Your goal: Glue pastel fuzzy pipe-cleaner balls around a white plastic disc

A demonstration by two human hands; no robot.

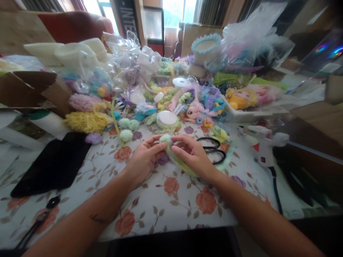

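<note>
My left hand (pixel 144 157) and my right hand (pixel 191 153) meet over the flowered tablecloth (pixel 160 200). Both pinch a pale green fuzzy pompom (pixel 166 140) from either side, and a fuzzy light-green strand (pixel 184 168) trails from it under my right hand. Black scissors (pixel 214 151) lie just right of my right hand. Three more pale green pompoms (pixel 125 135) sit on the cloth up and left of my left hand.
A white glue gun (pixel 264 146) with its black cord lies at the right. A black tablet (pixel 50 164) rests at the left, a cardboard box (pixel 40 89) beyond it. Colourful yarn, plush dolls (pixel 195 112), tape rolls (pixel 166 119) and plastic bags crowd the back.
</note>
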